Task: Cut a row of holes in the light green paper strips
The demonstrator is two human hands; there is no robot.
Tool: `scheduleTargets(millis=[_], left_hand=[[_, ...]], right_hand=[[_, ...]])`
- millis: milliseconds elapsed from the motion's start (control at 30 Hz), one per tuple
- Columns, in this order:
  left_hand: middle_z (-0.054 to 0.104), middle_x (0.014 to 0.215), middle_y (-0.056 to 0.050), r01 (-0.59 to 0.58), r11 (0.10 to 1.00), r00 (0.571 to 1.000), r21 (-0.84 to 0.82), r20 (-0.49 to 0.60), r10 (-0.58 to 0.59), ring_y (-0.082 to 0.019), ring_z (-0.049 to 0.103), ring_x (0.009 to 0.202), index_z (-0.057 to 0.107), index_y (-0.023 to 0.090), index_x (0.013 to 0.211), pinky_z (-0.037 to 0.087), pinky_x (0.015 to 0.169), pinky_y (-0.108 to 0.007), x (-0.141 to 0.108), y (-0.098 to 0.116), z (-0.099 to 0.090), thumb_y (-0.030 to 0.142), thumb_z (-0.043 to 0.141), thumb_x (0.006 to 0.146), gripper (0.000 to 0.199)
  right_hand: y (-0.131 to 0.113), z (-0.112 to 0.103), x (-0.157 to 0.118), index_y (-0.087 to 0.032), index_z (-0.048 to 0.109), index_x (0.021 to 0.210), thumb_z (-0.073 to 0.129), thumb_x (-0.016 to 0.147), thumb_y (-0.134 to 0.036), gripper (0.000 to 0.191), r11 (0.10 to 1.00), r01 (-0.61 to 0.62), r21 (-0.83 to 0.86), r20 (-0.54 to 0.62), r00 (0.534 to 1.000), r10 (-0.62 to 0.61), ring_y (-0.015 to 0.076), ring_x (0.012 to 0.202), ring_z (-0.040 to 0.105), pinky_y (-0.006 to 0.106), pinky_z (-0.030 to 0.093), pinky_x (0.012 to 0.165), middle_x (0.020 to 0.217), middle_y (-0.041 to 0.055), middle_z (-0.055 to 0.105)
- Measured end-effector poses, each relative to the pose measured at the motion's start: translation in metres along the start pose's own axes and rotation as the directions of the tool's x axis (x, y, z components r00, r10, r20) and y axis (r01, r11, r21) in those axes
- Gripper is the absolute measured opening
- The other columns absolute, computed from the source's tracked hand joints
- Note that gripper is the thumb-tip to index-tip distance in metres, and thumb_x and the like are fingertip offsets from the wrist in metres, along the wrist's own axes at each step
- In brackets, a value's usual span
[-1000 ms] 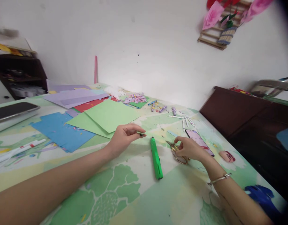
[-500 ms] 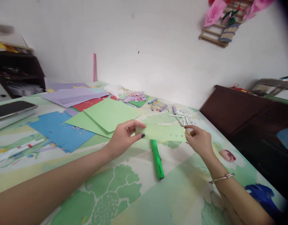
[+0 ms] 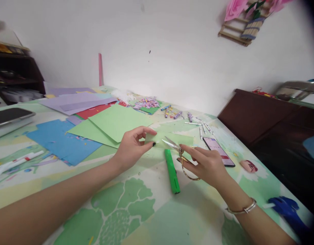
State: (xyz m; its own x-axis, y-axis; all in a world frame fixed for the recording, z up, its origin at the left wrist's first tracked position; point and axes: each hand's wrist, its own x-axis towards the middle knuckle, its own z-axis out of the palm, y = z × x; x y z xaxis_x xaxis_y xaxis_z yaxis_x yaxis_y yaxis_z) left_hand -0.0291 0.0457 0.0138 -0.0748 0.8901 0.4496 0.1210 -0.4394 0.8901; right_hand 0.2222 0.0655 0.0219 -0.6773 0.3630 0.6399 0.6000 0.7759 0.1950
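Observation:
My left hand point(image 3: 135, 146) pinches the left end of a light green paper strip point(image 3: 182, 138) between thumb and fingers. In my right hand point(image 3: 208, 163) is a pair of gold-handled scissors point(image 3: 180, 150), with its slightly parted blades pointing left toward the strip. Whether the blades touch the paper, I cannot tell. A bright green stick-like object point(image 3: 172, 172) lies on the table just below the scissors.
Green sheets point(image 3: 121, 120), a blue sheet point(image 3: 65, 141) and purple paper point(image 3: 77, 100) lie at the left. A phone point(image 3: 219, 151), white pens point(image 3: 205, 128), a decorated stone point(image 3: 249, 166) and a blue object point(image 3: 287, 211) are at the right.
My right hand has let go of the strip's right end and now holds the scissors. The phone at the right has come into sight. The view has shifted slightly.

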Motion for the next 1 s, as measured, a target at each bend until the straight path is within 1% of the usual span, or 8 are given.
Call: scheduleTargets(millis=[67,167,467,667,867,1000], left_hand=[[0.06,0.087,-0.003,-0.008,1.0,1.0,-0.003,0.0,0.008,-0.012,0.047,0.077,0.066,0.016,0.089,0.046,0.063,-0.02,0.0,0.0004,0.0002,0.017,0.067,0.07,0.019],[0.06,0.087,-0.003,-0.014,1.0,1.0,-0.007,-0.004,0.014,-0.011,0.047,0.075,0.066,0.016,0.089,0.046,0.062,-0.019,-0.0008,0.0013,0.001,0.017,0.067,0.07,0.019],[0.061,0.09,-0.003,-0.026,0.999,1.0,-0.021,0.011,0.026,-0.011,0.048,0.077,0.066,0.016,0.089,0.048,0.067,-0.02,-0.001,0.0031,0.0021,0.015,0.066,0.071,0.018],[0.062,0.09,-0.003,-0.027,0.999,0.999,-0.043,0.018,0.028,-0.011,0.049,0.078,0.066,0.016,0.088,0.047,0.068,-0.021,-0.0023,0.0035,0.0017,0.015,0.067,0.07,0.019],[0.064,0.092,-0.005,0.003,0.995,0.999,-0.099,0.042,0.001,-0.014,0.054,0.085,0.066,0.015,0.089,0.048,0.072,-0.025,-0.0018,0.0014,-0.0008,0.016,0.068,0.068,0.022],[0.065,0.09,-0.006,0.019,0.992,0.998,-0.124,0.054,-0.013,-0.016,0.056,0.086,0.067,0.015,0.089,0.048,0.072,-0.026,0.0004,0.0008,-0.0018,0.016,0.069,0.067,0.022]], right_hand=[[-0.0022,0.0024,-0.0011,-0.016,0.064,0.111,0.063,0.085,-0.029,0.029,0.997,0.054,-0.051,-0.004,0.999,-0.054,0.0073,0.048,0.044,0.022,0.03,0.049,0.059,-0.0039,0.058],[-0.0039,0.0028,-0.0012,-0.018,0.064,0.11,0.064,0.085,-0.027,0.026,0.988,0.101,-0.114,-0.025,0.994,-0.104,0.0063,0.047,0.042,0.022,0.027,0.047,0.058,-0.0056,0.056],[-0.0085,0.0003,0.001,-0.019,0.065,0.11,0.063,0.086,-0.023,0.025,0.959,0.125,-0.254,-0.066,0.987,-0.146,0.007,0.048,0.043,0.023,0.025,0.048,0.056,-0.006,0.053],[-0.0079,-0.0004,0.0018,-0.016,0.064,0.111,0.064,0.086,-0.022,0.026,0.946,0.166,-0.279,-0.076,0.978,-0.194,0.0078,0.047,0.041,0.025,0.023,0.048,0.053,-0.0059,0.046],[-0.0051,0.0019,-0.0011,-0.016,0.063,0.112,0.067,0.083,-0.019,0.03,0.951,0.172,-0.258,-0.102,0.974,-0.204,0.0075,0.05,0.042,0.024,0.024,0.049,0.056,-0.0055,0.047],[-0.0039,0.0031,-0.0018,-0.015,0.061,0.115,0.067,0.083,-0.018,0.032,0.952,0.175,-0.252,-0.106,0.973,-0.207,0.0073,0.051,0.042,0.023,0.025,0.049,0.057,-0.0054,0.048]])
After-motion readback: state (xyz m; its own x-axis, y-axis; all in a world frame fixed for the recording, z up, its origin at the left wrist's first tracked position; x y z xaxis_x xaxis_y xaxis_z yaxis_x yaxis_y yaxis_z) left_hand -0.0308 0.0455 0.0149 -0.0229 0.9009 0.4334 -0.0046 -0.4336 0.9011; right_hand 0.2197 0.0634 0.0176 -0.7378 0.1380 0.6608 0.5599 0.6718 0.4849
